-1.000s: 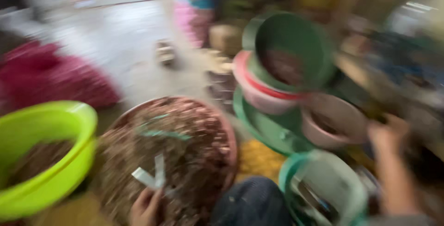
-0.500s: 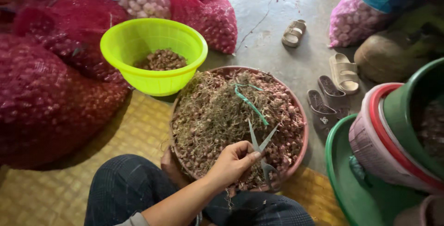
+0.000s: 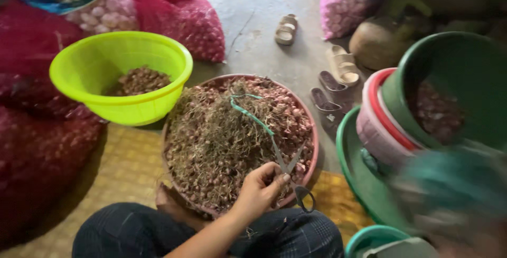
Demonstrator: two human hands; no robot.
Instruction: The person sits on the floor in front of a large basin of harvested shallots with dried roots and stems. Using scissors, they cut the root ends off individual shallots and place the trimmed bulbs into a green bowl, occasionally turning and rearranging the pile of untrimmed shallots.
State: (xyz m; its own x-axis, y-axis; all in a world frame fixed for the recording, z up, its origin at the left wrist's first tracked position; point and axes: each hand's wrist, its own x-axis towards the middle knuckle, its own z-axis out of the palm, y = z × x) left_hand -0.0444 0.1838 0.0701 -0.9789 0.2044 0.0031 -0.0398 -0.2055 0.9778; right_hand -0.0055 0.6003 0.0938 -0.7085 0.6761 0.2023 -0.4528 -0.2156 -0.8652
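The scissors, blades parted over the near rim of the pink basin heaped with rooty shallots, sit gripped at the handles by the left hand, a lime-green bowl beyond; the right hand is out of view.

The scissors have grey blades spread open in a V, tips up over the pile, dark handle loops hanging at the basin's near rim. The pink basin sits on the floor, round and shallow, heaped with small reddish shallots tangled in dry roots and stalks.
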